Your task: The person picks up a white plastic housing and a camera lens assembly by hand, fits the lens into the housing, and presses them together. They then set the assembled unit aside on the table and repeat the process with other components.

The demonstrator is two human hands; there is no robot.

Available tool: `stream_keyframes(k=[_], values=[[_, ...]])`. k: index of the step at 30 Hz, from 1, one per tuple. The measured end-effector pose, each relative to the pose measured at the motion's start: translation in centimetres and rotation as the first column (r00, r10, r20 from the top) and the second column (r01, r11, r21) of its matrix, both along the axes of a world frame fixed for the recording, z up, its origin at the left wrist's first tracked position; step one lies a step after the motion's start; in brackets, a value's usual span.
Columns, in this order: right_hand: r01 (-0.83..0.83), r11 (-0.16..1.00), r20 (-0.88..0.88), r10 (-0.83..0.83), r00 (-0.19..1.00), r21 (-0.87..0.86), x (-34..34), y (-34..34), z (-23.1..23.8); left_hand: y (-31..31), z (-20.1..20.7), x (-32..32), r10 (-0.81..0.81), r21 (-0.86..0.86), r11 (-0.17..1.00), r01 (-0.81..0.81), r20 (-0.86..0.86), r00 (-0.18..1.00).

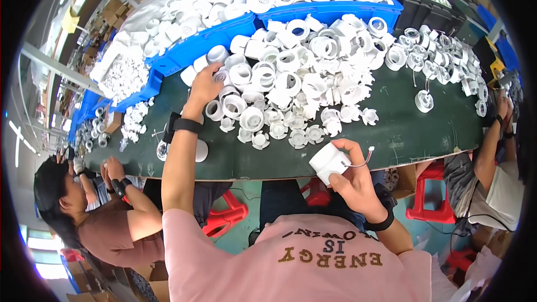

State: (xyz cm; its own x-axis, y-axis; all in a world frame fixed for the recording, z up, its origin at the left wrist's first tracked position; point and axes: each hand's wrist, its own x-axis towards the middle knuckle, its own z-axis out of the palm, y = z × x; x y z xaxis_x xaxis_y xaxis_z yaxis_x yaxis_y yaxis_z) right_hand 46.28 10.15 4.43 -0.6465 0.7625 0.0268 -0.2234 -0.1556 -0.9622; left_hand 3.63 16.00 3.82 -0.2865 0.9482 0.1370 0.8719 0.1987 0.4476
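My right hand [358, 187] grips a white plastic housing [328, 162] above the table's near edge, thumb below and fingers above. A thin wire with a small white connector [371, 149] sticks out of the housing to the right. My left hand [206, 85] stretches to the left side of a heap of white round parts [288, 59]. Its fingers are bent around a white perforated cap [222, 76] there, partly hiding it. White ring-shaped sleeves [251, 118] lie just right of that hand, and small white pronged pieces [299, 138] lie along the heap's near side.
Blue bins [210, 42] full of white parts stand behind the heap. Clear-and-silver round parts [424, 101] lie on the green table [403, 128] at right. A white cup-like piece [201, 151] sits beside my left forearm. Co-workers sit at left [106, 218] and right [498, 173].
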Motion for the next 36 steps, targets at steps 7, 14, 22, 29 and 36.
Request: stream_keyframes(k=[7, 14, 22, 29, 36], values=[[0.009, 0.980, 0.105, -0.031, 0.994, 0.201, -0.1, 0.9, 0.0, 2.4, 0.4, -1.1, -0.035, -0.267, 0.962, 0.059, 0.095, 0.995], [-0.008, 0.997, -0.018, 0.009, 1.000, 0.080, -0.2, 1.3, -0.7, -0.5, 0.2, -4.4, 0.197, 0.016, 0.979, -0.203, 0.182, 0.963], [-0.098, 0.994, -0.197, 0.085, 0.977, -0.054, -0.6, 2.0, 1.5, -10.1, 5.1, 17.7, -0.283, 0.246, 0.956, 0.161, 0.916, 0.283], [-0.089, 0.926, 0.045, 0.079, 0.996, 0.366, 0.1, 0.2, 1.1, -12.7, 2.8, 25.8, -0.287, 0.303, 0.953, -0.002, 0.903, 0.318], [-0.107, 0.924, 0.076, 0.085, 0.994, 0.366, 0.6, -0.8, 0.9, -13.0, 0.8, 26.8, -0.465, 0.599, 0.799, 0.053, 0.561, 0.685]])
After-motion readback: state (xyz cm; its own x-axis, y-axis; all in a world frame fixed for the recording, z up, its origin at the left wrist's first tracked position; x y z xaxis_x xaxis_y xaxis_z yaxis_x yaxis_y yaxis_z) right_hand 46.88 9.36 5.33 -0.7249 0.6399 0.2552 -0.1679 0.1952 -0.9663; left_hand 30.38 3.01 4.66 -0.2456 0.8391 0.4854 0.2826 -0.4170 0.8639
